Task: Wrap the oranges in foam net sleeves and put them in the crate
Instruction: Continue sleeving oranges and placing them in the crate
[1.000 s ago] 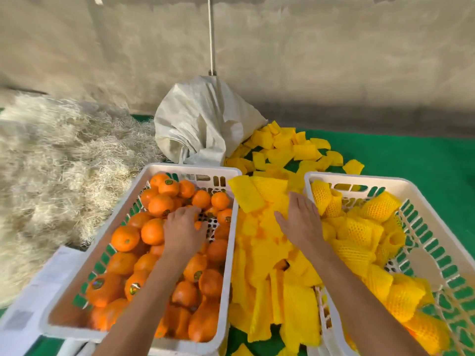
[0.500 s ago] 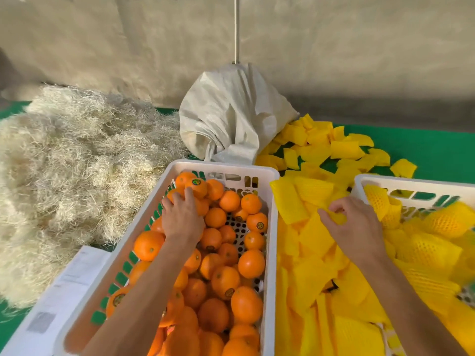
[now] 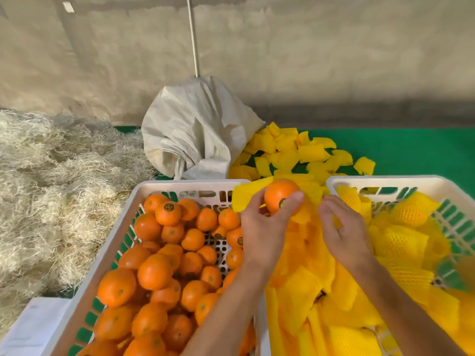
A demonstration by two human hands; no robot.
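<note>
Sitting far left: straw pile (image 3: 51,181), white sack (image 3: 195,129) behind the crates. Holding loose oranges (image 3: 154,271) in left crate (image 3: 190,185), all unwrapped. Gripping one orange (image 3: 279,195) in left hand (image 3: 262,235), fingers curled round it, raised just past the crate's right rim, over the foam sleeves (image 3: 308,291) heaped on the green worktop (image 3: 411,150) between the crates. Hovering just right of the orange: right hand (image 3: 341,232), fingers curled, looking like pinching a sleeve edge, but not possible to tell for sure. Sitting right: second crate (image 3: 385,179), already carrying wrapped oranges (image 3: 411,209). Judging handling: orange firm, smooth, fairly hefty, rolling easily, so cupping round the middle; sleeve light, soft, stretchy, so pinching at the open end and spreading before pulling over.
</note>
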